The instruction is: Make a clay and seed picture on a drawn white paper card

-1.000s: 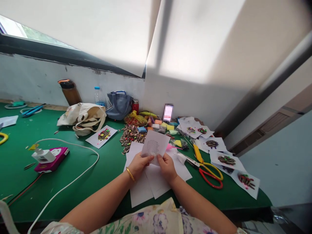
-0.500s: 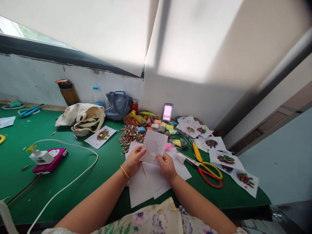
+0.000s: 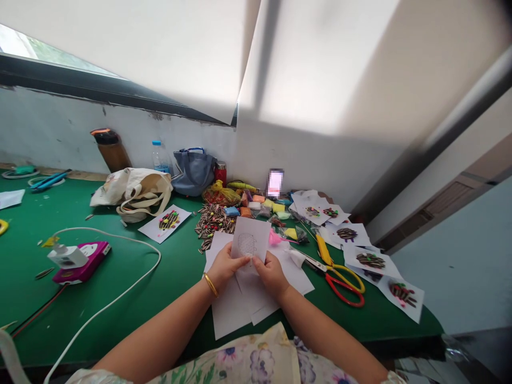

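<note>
On my feed, the left hand [image 3: 221, 269] has changed its grip. A moment ago its thumb lay up along the left edge of the small paper card [image 3: 261, 234], well apart from the other thumb; now I see it back down at the lower edge, its tip close beside the thumb of the right hand [image 3: 275, 274], which has edged inward too. The gold bangle [image 3: 210, 285] has come nearer to the right hand's fingers along with that left wrist. Above the thumbs the card has turned straighter and shifted leftward, so more of the pink piece [image 3: 274, 238] shows just beyond the right hand's fingers.
</note>
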Demonstrator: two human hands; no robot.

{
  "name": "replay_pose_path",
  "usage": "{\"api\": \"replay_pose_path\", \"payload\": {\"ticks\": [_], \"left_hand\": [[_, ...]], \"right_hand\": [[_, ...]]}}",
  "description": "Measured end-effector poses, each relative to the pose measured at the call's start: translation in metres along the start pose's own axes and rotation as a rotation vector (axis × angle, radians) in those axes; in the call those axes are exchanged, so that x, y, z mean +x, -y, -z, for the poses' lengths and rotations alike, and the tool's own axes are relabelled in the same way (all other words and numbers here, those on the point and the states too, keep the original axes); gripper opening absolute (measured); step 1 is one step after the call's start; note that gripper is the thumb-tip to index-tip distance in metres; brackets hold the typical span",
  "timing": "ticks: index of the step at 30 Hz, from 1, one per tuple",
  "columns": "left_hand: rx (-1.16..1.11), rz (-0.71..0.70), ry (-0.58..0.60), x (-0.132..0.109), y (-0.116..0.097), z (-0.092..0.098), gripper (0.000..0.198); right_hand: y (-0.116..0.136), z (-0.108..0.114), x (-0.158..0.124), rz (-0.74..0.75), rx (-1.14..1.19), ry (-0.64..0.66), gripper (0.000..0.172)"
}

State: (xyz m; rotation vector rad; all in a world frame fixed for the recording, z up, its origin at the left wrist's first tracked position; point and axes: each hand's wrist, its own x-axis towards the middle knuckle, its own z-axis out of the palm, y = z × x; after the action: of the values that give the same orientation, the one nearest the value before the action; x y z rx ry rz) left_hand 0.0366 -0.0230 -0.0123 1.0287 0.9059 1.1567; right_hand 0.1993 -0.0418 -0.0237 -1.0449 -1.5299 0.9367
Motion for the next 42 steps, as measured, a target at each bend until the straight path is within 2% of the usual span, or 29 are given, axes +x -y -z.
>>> {"api": "replay_pose_path", "payload": {"ticks": [13, 18, 21, 24, 26, 28, 30, 32, 33, 36, 42], "left_hand": [[0.115, -0.044, -0.024, 0.002, 0.006, 0.002, 0.065], [0.083, -0.029, -0.024, 0.0, 0.002, 0.002, 0.065], [0.034, -0.003, -0.046, -0.001, -0.002, 0.002, 0.065], [-0.037, 0.024, -0.074, -0.001, -0.005, 0.003, 0.066], [-0.08, 0.04, -0.085, -0.001, -0.007, 0.002, 0.067], [-0.119, 0.065, -0.09, -0.001, -0.009, 0.001, 0.068], [-0.142, 0.103, -0.097, -0.002, -0.009, -0.001, 0.069], [-0.132, 0.14, -0.119, -0.002, -0.008, -0.002, 0.068], [-0.123, 0.154, -0.128, -0.002, -0.007, -0.002, 0.068], [-0.121, 0.168, -0.119, -0.002, -0.006, -0.001, 0.069], [-0.107, 0.163, -0.092, -0.002, -0.005, 0.002, 0.066]], "right_hand": [[0.0, 0.0, 0.001, -0.029, 0.02, 0.018, 0.037], [-0.001, -0.001, 0.001, -0.064, 0.03, -0.027, 0.038], [0.0, 0.0, 0.0, -0.029, -0.015, -0.017, 0.037], [0.005, 0.013, 0.005, 0.044, -0.185, -0.066, 0.04], [0.011, 0.034, 0.016, 0.076, -0.388, -0.174, 0.036], [0.016, 0.063, 0.031, 0.055, -0.693, -0.224, 0.031], [0.018, 0.091, 0.048, -0.088, -1.048, -0.154, 0.028], [0.018, 0.112, 0.064, -0.32, -1.307, 0.088, 0.026], [0.017, 0.119, 0.07, -0.361, -1.328, 0.147, 0.022], [0.011, 0.126, 0.085, -0.396, -1.353, 0.25, 0.013], [0.0, 0.125, 0.097, -0.374, -1.41, 0.389, 0.015]]}}
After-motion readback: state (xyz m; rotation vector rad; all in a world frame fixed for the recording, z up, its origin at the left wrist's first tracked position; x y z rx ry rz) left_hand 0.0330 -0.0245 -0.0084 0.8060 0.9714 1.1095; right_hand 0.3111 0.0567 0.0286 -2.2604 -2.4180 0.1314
